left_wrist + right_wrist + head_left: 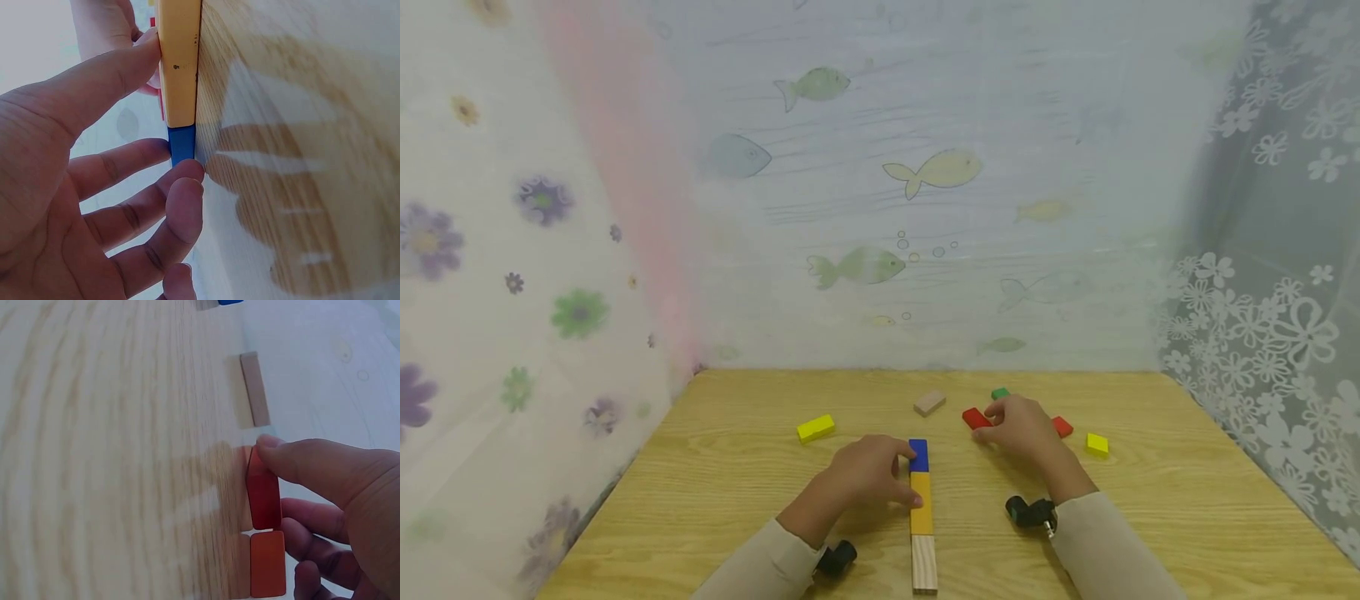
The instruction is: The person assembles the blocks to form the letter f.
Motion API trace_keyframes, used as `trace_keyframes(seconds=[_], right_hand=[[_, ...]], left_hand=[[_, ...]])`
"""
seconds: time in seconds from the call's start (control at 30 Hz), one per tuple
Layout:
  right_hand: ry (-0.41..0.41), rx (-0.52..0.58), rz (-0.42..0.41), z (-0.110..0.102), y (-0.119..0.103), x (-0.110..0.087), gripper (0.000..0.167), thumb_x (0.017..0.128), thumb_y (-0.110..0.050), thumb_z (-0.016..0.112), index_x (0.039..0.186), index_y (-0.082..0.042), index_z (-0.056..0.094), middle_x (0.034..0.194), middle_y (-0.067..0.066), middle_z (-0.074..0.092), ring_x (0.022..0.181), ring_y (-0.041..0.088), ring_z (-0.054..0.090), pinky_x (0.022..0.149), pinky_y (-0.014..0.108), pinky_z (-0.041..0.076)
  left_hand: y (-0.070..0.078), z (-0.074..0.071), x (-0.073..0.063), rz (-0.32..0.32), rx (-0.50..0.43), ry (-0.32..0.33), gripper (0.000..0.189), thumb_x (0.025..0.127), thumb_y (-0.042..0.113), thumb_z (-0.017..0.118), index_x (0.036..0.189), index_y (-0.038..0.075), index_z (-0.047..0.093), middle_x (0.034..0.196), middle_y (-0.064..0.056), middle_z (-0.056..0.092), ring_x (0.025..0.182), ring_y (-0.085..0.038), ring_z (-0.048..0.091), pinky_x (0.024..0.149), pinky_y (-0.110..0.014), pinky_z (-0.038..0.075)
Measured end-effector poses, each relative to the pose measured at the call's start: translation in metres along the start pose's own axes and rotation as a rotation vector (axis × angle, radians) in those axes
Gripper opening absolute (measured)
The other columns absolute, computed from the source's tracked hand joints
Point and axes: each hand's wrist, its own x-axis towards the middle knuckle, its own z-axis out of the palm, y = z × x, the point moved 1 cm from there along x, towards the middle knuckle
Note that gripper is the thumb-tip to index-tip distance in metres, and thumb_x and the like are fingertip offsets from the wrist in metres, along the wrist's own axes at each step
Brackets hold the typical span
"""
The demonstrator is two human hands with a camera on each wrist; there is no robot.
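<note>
A blue block (920, 446), an orange block (921, 521) and a pale wood-grain block (924, 565) lie end to end in a straight row. My left hand (868, 471) is along the row's left side, its thumb touching the orange block and its fingertips at the blue one, as the left wrist view also shows. Farther right, my right hand (1018, 429) pinches a red block (264, 494) low at the table, thumb at one end and fingers behind. Right beside it in the right wrist view lies an orange-red block (267, 564).
A yellow block (816, 428) is at the left, a plain wooden block (930, 403) at the back. Around the right hand are a green block (1000, 393), a second red block (1062, 427) and a small yellow block (1097, 445). Curtains (925, 208) hang behind the table.
</note>
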Motion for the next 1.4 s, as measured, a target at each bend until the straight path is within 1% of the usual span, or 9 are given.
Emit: trace_keyframes(seconds=[0.23, 0.43, 0.73, 1.0, 1.4], right_hand=[[0.009, -0.01, -0.017, -0.0008, 0.0, -0.0001, 0.047, 0.085, -0.039, 0.085, 0.12, -0.009, 0.075, 0.111, 0.006, 0.076, 0.102, 0.025, 0.07, 0.087, 0.046, 0.058], [0.006, 0.002, -0.028, -0.001, 0.0007, 0.0002, 0.043, 0.086, -0.036, 0.085, 0.119, -0.01, 0.076, 0.111, 0.006, 0.076, 0.104, 0.027, 0.07, 0.089, 0.048, 0.057], [0.019, 0.008, -0.04, 0.0, 0.0026, 0.0011, 0.035, 0.086, -0.032, 0.085, 0.114, -0.012, 0.079, 0.109, 0.004, 0.075, 0.103, 0.024, 0.069, 0.087, 0.046, 0.057], [0.012, 0.018, -0.037, 0.0007, 0.0025, 0.0012, 0.033, 0.086, -0.032, 0.084, 0.112, -0.013, 0.079, 0.109, 0.005, 0.075, 0.103, 0.025, 0.068, 0.09, 0.047, 0.056], [0.005, 0.024, -0.05, -0.0004, 0.0013, 0.0, 0.028, 0.088, -0.026, 0.081, 0.114, -0.013, 0.078, 0.111, 0.005, 0.074, 0.104, 0.025, 0.067, 0.092, 0.049, 0.055]], left_hand=[[0.0018, -0.0016, -0.0015, -0.001, -0.01, 0.0, 0.068, 0.075, 0.049, 0.091, 0.133, 0.02, 0.07, 0.078, 0.011, 0.06, 0.066, -0.009, 0.055, 0.055, -0.028, 0.045], [0.003, -0.0023, -0.0022, -0.001, -0.007, 0.001, 0.068, 0.075, 0.049, 0.091, 0.133, 0.02, 0.07, 0.078, 0.012, 0.06, 0.065, -0.008, 0.055, 0.055, -0.028, 0.045], [0.0027, -0.0023, -0.0018, -0.01, -0.008, -0.011, 0.068, 0.075, 0.049, 0.091, 0.134, 0.021, 0.069, 0.079, 0.012, 0.06, 0.066, -0.008, 0.055, 0.055, -0.028, 0.044], [0.0029, -0.0017, -0.0015, -0.013, -0.01, -0.012, 0.069, 0.075, 0.049, 0.091, 0.134, 0.021, 0.069, 0.079, 0.011, 0.06, 0.066, -0.009, 0.055, 0.055, -0.028, 0.044], [0.0049, -0.0035, -0.0043, -0.018, -0.013, -0.015, 0.068, 0.076, 0.048, 0.09, 0.134, 0.02, 0.069, 0.081, 0.012, 0.06, 0.067, -0.008, 0.055, 0.056, -0.028, 0.045]])
